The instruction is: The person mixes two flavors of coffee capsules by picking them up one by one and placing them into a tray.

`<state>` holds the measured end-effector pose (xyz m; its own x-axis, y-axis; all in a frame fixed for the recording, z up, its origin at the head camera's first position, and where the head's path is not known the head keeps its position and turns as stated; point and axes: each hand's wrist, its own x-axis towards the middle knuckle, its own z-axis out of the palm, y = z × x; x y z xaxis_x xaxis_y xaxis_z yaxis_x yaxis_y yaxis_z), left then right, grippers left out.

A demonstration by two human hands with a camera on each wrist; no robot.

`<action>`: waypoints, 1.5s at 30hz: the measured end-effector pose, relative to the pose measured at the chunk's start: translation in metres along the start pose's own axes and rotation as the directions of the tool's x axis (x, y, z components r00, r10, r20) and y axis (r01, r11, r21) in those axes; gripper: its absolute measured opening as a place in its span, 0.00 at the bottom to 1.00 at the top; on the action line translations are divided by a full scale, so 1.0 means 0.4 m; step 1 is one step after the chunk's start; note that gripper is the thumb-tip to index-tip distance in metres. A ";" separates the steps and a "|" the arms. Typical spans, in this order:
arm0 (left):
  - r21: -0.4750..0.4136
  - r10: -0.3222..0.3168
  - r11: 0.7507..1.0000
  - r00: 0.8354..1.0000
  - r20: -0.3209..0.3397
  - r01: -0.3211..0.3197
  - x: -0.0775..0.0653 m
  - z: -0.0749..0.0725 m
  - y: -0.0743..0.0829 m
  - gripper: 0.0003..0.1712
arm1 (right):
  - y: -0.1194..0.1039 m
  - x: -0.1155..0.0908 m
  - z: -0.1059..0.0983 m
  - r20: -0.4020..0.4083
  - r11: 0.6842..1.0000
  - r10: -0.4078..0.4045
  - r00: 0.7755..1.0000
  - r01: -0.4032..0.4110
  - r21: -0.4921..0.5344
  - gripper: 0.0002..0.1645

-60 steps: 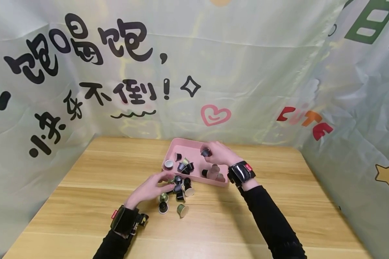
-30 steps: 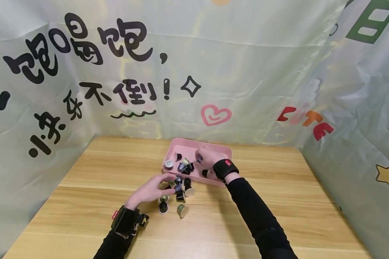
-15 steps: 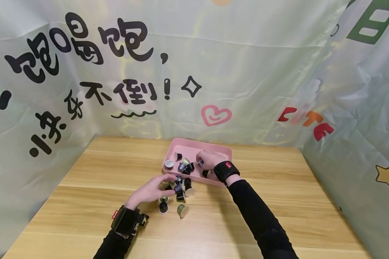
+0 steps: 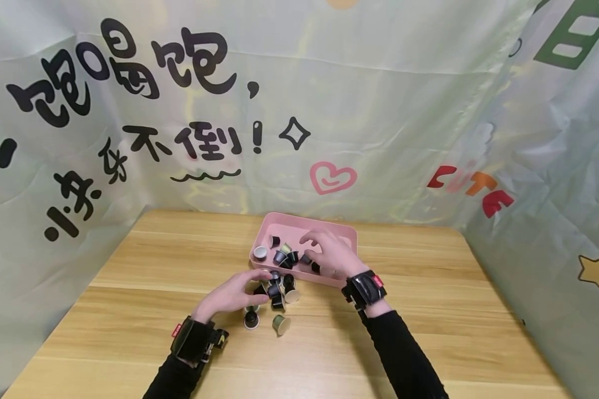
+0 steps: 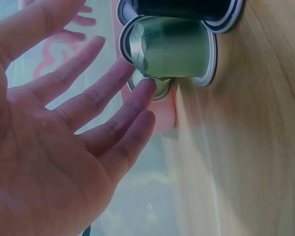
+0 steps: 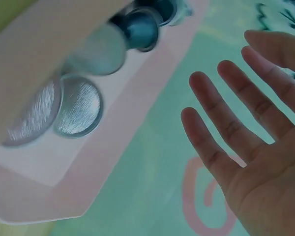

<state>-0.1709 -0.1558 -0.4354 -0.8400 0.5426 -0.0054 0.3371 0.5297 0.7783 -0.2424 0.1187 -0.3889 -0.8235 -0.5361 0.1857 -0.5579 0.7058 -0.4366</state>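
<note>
My right hand [image 4: 335,254] hovers over the pink tray [image 4: 297,223], fingers spread and nothing in them. A dark blue-grey coffee capsule [image 4: 306,259] lies in the tray just below its fingertips. In the right wrist view, silvery capsule lids [image 6: 81,105] show beside the tray wall, apart from the fingers. My left hand [image 4: 229,293] stays at the left of a pile of capsules [image 4: 274,290] in front of the tray, thumb and fingers apart. The left wrist view has its fingertips right at a green capsule [image 5: 174,46], and the palm holds nothing.
Other capsules lie in the tray, among them a white-lidded one [image 4: 260,253] at the left and a black one [image 4: 274,241]. Nearer on the wooden table [image 4: 379,343] are a green capsule [image 4: 281,325] and a black one [image 4: 252,319]. A printed curtain [image 4: 379,122] hangs behind.
My right hand brought a blue-grey capsule down and left into the tray, let go of it, and has drawn back slightly with its fingers spread. My left hand has hardly moved.
</note>
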 end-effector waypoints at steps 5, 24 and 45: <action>0.010 -0.008 1.000 1.000 0.002 0.008 -0.001 0.001 0.001 0.30 | -0.012 -0.057 -0.003 -0.130 0.996 -0.064 0.989 0.072 0.058 0.13; 0.030 -0.036 0.999 0.999 -0.008 0.037 -0.008 -0.010 -0.001 0.30 | 0.011 -0.157 0.023 -0.255 0.987 -0.052 0.966 0.088 0.131 0.12; 0.151 -0.126 0.978 0.983 -0.130 0.146 -0.005 0.024 0.019 0.23 | 0.014 -0.168 0.026 -0.269 0.978 -0.068 0.961 0.117 0.170 0.11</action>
<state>-0.1628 -0.1468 -0.4355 -0.9240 0.3818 -0.0221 0.2715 0.6954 0.6654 -0.1890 0.1539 -0.4128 -0.7810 -0.4381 0.4450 -0.6245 0.5492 -0.5554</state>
